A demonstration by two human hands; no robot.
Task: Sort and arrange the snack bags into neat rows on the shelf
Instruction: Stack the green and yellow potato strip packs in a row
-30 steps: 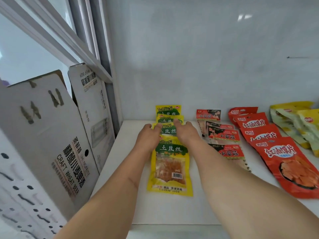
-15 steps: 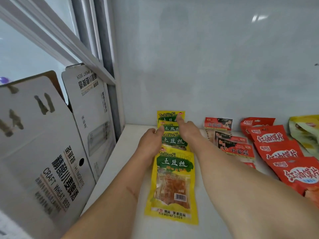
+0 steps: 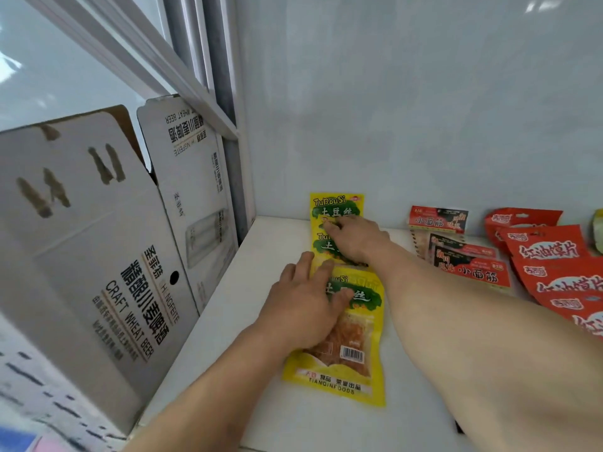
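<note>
While flat fingers of both hands press them, glossy yellow rectangular pouches point(image 3: 346, 337) overlap on the smooth white shelf point(image 3: 235, 321).

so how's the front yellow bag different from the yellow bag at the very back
The front yellow bag shows almost its whole face, clear window and barcode included; the back yellow bag shows only its top label, the next bag overlapping the rest. The left hand lies on the front bag, while the right hand touches the back bag with its fingertips. The front bag lies flat; the back bag sits up against the wall. Both carry the same yellow and green label.
</note>
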